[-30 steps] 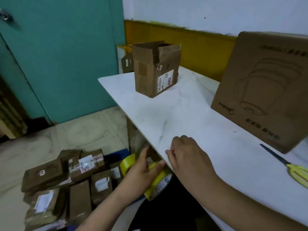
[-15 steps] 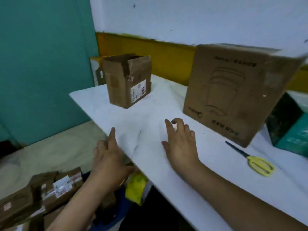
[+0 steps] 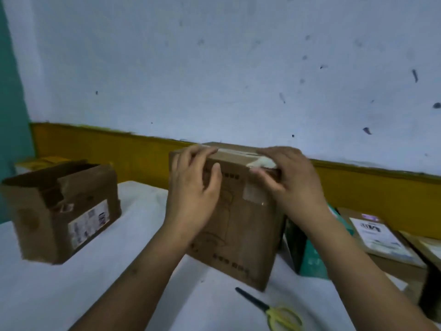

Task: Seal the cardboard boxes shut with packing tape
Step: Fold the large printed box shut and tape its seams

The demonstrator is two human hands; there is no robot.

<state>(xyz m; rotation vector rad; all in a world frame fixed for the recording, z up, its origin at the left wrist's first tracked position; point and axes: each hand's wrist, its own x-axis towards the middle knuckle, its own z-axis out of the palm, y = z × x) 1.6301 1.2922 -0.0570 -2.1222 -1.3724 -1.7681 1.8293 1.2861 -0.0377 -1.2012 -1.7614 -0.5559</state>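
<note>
Here, a person's left hand (image 3: 193, 197) and right hand (image 3: 294, 185) clasp the upper front edge of the large cardboard box (image 3: 241, 232). The box stands upright on the white tabletop (image 3: 71, 295), directly beneath both sets of fingers. The left fingers (image 3: 198, 152) curl over the top edge near the box's left corner, thumb laid against the printed front face. The right fingers (image 3: 282, 155) hook over the top edge near the right corner, thumb pressed to the front just below. Between the two hands a pale strip of tape (image 3: 233, 151) runs along the box top, and a crumpled whitish end sits at the right fingertips. Motion blur makes it hard to say whether they pinch tape or only cardboard. Left of the left fingers, well apart, a small cardboard box (image 3: 59, 211) sits with its flaps open, with white tabletop showing between. Below the right wrist, nearer the camera, lie yellow-handled scissors (image 3: 268, 308), apart from the large box's lower corner. Right of the right fingers a teal carton (image 3: 310, 256) stands just beside the large box, with labelled parcels (image 3: 379, 237) crowding beyond it. Behind the fingers rises a white wall (image 3: 214, 68) with a yellow band (image 3: 107, 149).
</note>
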